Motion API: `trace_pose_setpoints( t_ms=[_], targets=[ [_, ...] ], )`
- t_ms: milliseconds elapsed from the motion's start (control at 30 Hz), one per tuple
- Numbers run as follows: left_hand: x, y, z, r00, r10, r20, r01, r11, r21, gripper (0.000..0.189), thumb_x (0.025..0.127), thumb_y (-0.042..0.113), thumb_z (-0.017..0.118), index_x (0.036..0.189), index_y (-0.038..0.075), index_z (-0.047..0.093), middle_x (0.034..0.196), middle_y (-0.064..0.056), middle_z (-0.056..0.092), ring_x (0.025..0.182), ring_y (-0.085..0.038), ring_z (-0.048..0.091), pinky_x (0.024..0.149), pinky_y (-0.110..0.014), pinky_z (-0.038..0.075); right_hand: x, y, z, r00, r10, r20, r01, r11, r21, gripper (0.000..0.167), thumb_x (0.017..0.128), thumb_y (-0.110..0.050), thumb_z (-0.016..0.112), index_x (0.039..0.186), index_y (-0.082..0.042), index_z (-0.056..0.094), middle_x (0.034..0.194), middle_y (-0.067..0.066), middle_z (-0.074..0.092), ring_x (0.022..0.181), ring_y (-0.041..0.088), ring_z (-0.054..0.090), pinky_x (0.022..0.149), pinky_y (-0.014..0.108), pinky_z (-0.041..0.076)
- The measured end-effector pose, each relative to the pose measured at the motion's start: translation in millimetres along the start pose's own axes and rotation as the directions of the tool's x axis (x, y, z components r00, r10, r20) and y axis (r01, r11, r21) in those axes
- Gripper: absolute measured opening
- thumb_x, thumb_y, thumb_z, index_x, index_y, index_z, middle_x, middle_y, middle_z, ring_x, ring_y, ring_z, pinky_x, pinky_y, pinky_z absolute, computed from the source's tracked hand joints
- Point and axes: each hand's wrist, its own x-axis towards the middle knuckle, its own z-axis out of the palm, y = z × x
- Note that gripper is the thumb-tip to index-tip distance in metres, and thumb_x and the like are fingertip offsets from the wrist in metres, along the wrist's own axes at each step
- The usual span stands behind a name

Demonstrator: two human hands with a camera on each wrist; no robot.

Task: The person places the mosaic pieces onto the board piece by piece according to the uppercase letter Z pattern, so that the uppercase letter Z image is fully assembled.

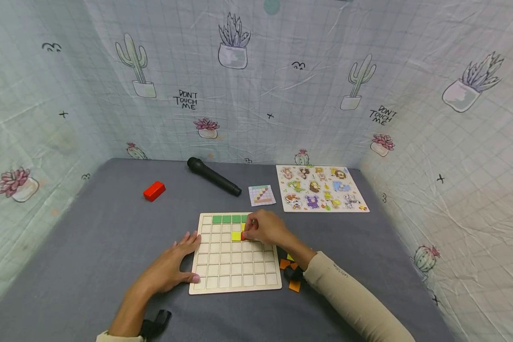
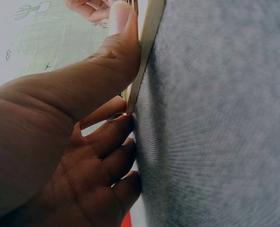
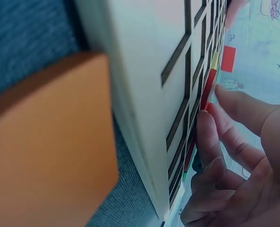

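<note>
A pale wooden grid board (image 1: 219, 270) lies on the table. Along its far row run several green tiles (image 1: 226, 219), and a yellow tile (image 1: 236, 236) sits nearer in. My right hand (image 1: 267, 228) is over the far right part of the board, its thumb and fingertips pinching a red tile (image 3: 208, 87) low at the grid, beside the yellow one. The hand hides part of the tiles beneath it. My left hand (image 1: 171, 266) rests at the board's left side, fingers extended and spread, with the thumb (image 2: 123, 28) on the near left corner.
Loose orange tiles (image 1: 294, 286) lie right of the board, under my right forearm. Farther back are a red block (image 1: 154, 191), a black microphone (image 1: 213, 176), a small pattern card (image 1: 262, 195) and an animal puzzle board (image 1: 322, 189). Patterned cloth surrounds the table.
</note>
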Motion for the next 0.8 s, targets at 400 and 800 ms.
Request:
trace_pose_setpoints(
  t_ms=[400,800],
  targets=[
    [0.8,-2.0,-1.8,1.000,-0.012,0.001,0.012,1.000,-0.005,0.105,0.077,0.028,0.093,0.162,-0.003,0.039,0.172,-0.024,0.030,0.161,-0.048,0.023,0.128,-0.070,0.022,4.1,-3,1,1.000,0.018,-0.015,-0.019,0.999,-0.045,0.017,0.088,-0.033,0.089,0.083,-0.028,0.073,0.068,-0.007,0.065,0.064,0.013,0.059,0.056,0.030,0.044],
    [-0.7,0.4,-1.8,1.000,0.003,0.005,-0.003,1.000,0.000,0.104,0.078,0.028,0.093,0.161,-0.004,0.040,0.171,-0.026,0.031,0.160,-0.050,0.024,0.127,-0.071,0.023,-6.2,14,-14,0.998,-0.055,0.034,0.049,0.987,0.154,0.012,0.086,-0.019,0.090,0.096,-0.016,0.084,0.082,-0.005,0.075,0.078,0.013,0.065,0.064,0.028,0.051]
  ],
)
